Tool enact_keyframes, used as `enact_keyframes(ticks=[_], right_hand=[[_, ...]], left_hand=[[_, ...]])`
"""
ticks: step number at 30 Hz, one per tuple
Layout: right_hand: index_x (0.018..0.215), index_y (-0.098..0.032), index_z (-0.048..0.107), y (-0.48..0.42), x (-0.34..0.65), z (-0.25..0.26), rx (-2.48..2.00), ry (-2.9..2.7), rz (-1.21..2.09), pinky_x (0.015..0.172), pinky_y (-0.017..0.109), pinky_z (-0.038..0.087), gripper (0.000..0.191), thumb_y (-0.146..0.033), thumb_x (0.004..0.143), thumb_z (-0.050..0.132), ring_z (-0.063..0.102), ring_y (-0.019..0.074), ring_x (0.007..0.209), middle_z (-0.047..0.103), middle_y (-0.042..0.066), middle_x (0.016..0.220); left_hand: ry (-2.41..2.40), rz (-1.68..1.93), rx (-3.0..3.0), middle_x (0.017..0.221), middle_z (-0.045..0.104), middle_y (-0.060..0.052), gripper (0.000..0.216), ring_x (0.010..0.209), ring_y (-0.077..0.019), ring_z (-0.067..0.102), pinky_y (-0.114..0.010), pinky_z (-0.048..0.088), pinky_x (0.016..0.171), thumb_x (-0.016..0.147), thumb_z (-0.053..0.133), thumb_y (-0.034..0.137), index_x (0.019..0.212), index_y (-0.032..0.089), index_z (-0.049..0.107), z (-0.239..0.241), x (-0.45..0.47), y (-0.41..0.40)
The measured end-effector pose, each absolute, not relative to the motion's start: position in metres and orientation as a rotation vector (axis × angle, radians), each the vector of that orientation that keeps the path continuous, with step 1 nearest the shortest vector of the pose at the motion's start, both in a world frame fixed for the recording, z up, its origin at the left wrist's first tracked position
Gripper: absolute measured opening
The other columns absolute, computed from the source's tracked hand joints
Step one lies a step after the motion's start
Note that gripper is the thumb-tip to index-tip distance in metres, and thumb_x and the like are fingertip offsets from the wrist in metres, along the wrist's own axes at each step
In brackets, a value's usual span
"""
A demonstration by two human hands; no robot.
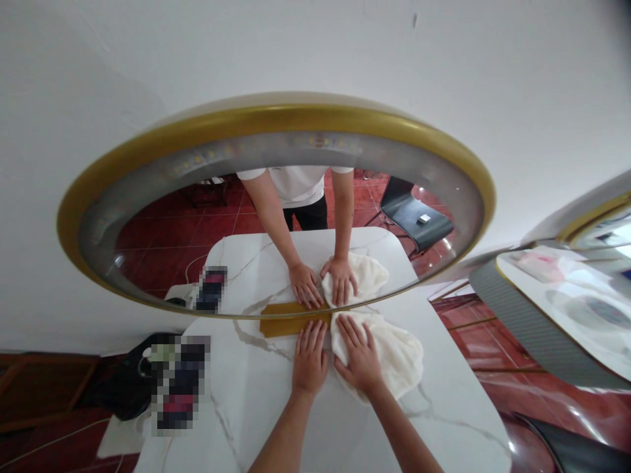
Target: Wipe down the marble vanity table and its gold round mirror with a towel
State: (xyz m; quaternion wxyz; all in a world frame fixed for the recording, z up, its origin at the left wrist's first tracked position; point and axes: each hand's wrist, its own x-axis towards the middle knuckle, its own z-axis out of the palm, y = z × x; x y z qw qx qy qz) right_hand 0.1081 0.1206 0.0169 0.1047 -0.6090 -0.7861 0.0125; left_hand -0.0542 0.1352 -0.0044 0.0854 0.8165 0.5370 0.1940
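Observation:
My left hand (310, 361) lies palm down on the white marble-patterned table (266, 407), fingers stretched forward. Its fingertips rest on a flat gold-brown piece (280, 326) at the foot of the mirror. To its right, my right hand (363, 360) presses flat on a crumpled white cloth (404, 361), with the fingers spread a little. The cloth bulges out to the right of the hand, and part of it is hidden under the palm. Both hands show again as reflections in the large gold-rimmed mirror (246, 276) above.
A pixelated item (185, 381) lies at the table's left edge, beside a black bag (128, 381). At right, another white-topped table (566, 315) stands over a red tiled floor (547, 410). A black chair (572, 443) is at the lower right. Behind the mirror rises a white wall (315, 46).

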Motion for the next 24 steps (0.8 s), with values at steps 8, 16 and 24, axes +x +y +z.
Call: enact_keyframes(ticks=[8, 16, 24], right_hand=[[0.144, -0.012, 0.017, 0.147, 0.109, 0.010, -1.887, -2.206, 0.007, 0.110, 0.050, 0.006, 0.077, -0.039, 0.078, 0.045, 0.017, 0.0261, 0.137, 0.027, 0.010, 0.147], [0.146, -0.016, 0.011, 0.119, 0.104, 0.017, -1.737, -2.343, 0.059, 0.110, 0.049, 0.006, 0.081, -0.040, 0.077, 0.046, 0.012, 0.0261, 0.138, 0.021, 0.005, 0.149], [0.145, -0.014, 0.015, 0.144, 0.097, 0.010, -1.890, -2.202, 0.012, 0.110, 0.050, 0.004, 0.078, -0.039, 0.078, 0.045, 0.014, 0.0261, 0.137, 0.025, 0.008, 0.148]], left_hand=[[1.613, 0.596, 2.450, 0.145, 0.035, 0.002, 0.063, 0.135, -0.0196, 0.025, -0.043, 0.025, 0.112, 0.082, 0.039, 0.011, 0.142, 0.024, 0.026, -0.003, -0.054, 0.135], [1.721, 0.692, 2.421, 0.143, 0.038, -0.005, 0.064, 0.136, -0.0220, 0.025, -0.045, 0.024, 0.112, 0.080, 0.041, 0.011, 0.142, 0.017, 0.026, -0.007, -0.052, 0.134], [1.762, 0.709, 2.378, 0.139, 0.042, -0.009, 0.059, 0.134, -0.0243, 0.028, -0.050, 0.024, 0.112, 0.080, 0.042, 0.013, 0.138, 0.014, 0.032, -0.010, -0.052, 0.135]])
